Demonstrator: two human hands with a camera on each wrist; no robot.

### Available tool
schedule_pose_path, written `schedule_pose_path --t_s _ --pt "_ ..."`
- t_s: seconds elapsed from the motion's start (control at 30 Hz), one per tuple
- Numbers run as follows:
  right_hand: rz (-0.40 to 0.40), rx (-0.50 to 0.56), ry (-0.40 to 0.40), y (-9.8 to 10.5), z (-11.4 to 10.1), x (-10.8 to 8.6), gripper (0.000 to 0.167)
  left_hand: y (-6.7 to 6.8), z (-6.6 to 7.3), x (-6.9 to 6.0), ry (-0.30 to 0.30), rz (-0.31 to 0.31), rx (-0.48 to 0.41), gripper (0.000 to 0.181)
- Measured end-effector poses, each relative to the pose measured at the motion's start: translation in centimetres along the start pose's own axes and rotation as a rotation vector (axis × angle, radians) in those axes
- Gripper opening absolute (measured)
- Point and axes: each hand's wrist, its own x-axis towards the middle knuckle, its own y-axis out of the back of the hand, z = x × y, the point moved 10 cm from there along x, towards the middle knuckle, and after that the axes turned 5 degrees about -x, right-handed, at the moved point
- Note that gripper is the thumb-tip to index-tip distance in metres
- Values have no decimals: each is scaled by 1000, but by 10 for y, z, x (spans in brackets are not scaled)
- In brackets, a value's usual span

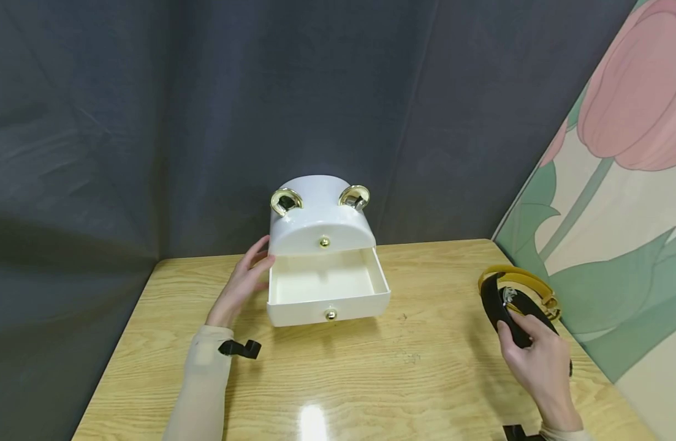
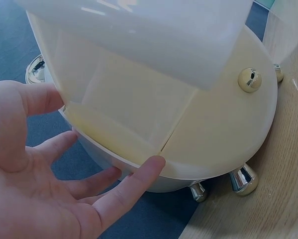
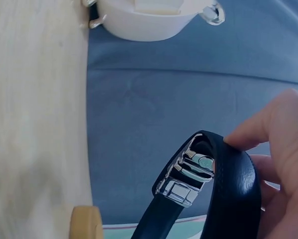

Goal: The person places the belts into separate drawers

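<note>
A white two-drawer box with gold-rimmed ears stands near the back of the table. Its lower drawer is pulled out, and no contents show inside. My left hand rests against the box's left side with fingers spread and mostly straight; the left wrist view shows the fingertips at the box's edge. On the right, my right hand pinches a coiled black belt between thumb and fingers. A silver buckle shows on the belt. Just behind it lies a coiled mustard-yellow belt.
The box and belts are on a light wooden table. A dark curtain hangs right behind the table, and a tulip-printed panel borders the right side. Small gold feet support the box.
</note>
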Motion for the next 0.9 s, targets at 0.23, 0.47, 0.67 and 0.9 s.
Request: schedule_pose_path --t_s 0.23,0.47,0.67,0.9 --pt "-25 48 24 2 -18 10 28 1 0 0 11 4 -8 69" --pt "-51 101 34 3 -31 15 29 1 0 -1 17 7 9 69" --pt "-45 153 83 1 -42 18 26 1 -4 2 28 19 11 69" --pt "-44 217 128 0 -50 22 24 1 -1 0 17 11 14 69"
